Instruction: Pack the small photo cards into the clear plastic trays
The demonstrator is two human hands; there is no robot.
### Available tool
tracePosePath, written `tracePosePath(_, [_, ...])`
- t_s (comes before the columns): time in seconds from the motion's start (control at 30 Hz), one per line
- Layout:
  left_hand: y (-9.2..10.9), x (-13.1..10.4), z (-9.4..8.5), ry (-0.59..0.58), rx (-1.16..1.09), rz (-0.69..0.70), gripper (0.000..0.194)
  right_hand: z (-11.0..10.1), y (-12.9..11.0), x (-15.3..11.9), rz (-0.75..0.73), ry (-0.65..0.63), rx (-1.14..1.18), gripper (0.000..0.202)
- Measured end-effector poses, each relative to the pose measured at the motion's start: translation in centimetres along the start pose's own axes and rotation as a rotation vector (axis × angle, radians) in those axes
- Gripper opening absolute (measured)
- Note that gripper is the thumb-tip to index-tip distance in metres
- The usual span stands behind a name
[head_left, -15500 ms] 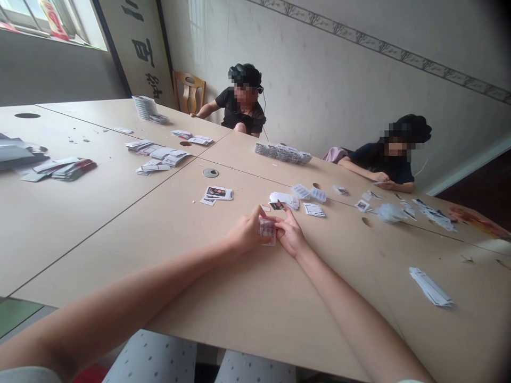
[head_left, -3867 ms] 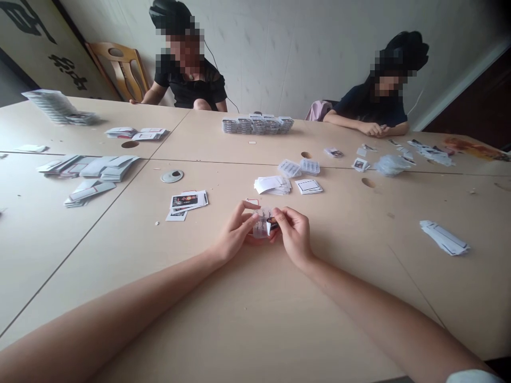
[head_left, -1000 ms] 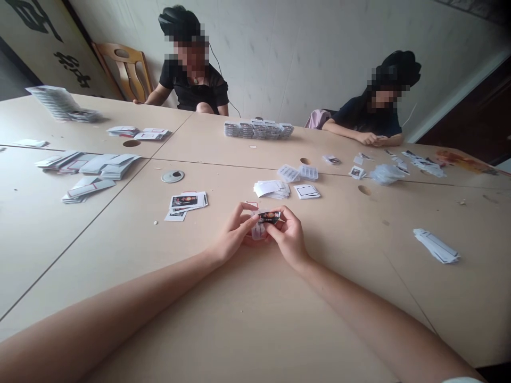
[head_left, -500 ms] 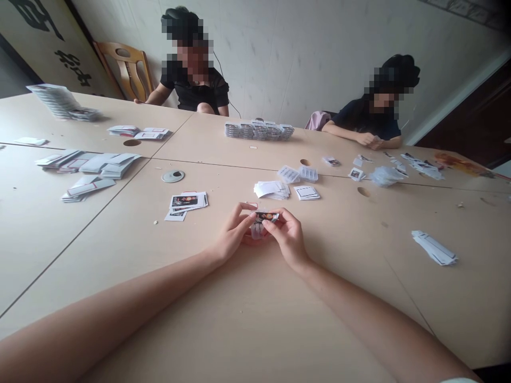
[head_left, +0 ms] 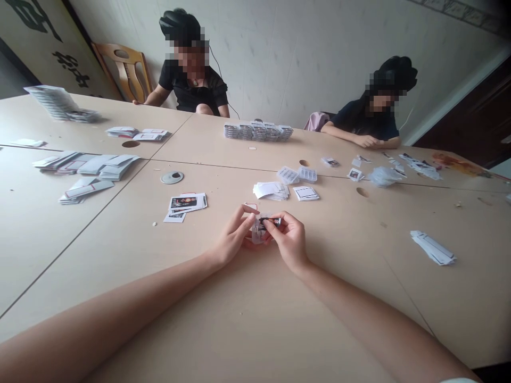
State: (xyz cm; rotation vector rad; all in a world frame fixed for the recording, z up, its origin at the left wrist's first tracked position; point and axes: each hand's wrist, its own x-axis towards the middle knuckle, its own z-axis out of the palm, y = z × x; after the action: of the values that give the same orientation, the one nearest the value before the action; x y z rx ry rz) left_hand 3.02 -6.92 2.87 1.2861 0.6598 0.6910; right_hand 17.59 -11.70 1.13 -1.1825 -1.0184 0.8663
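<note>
Between my hands, just above the table, is a clear plastic tray [head_left: 257,234] with a small dark printed card [head_left: 273,221] on top. My left hand [head_left: 237,232] grips the tray's left side, its thumb and fingers closed on the edge. The card is pinched by my right hand [head_left: 290,237], whose thumb lies over it; the fingers beneath are partly hidden. Beyond my hands lie a pile of white cards [head_left: 270,190], a smaller stack with black outlines [head_left: 306,193] and clear trays [head_left: 297,174]. Printed picture cards [head_left: 187,203] rest to the left.
Envelope-like card stacks [head_left: 90,166] spread over the left of the table [head_left: 223,319]. Packed trays [head_left: 257,131] stand near the far edge. A strip stack [head_left: 433,248] and plastic bags [head_left: 384,176] lie right. Two people [head_left: 191,80] [head_left: 363,119] sit opposite.
The dark card has shifted slightly down and right over the tray, and more of the tray shows at its left. My right thumb has moved onto the card. The right-hand person's hands have lowered.
</note>
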Motion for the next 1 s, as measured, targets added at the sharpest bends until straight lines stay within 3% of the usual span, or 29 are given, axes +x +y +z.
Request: tracePosePath(1.0, [-0.19,0.23,-0.01,0.002,-0.008,0.009,0.031,-0.01,0.14,-0.45,-0.112,0.022,-0.05,0.016])
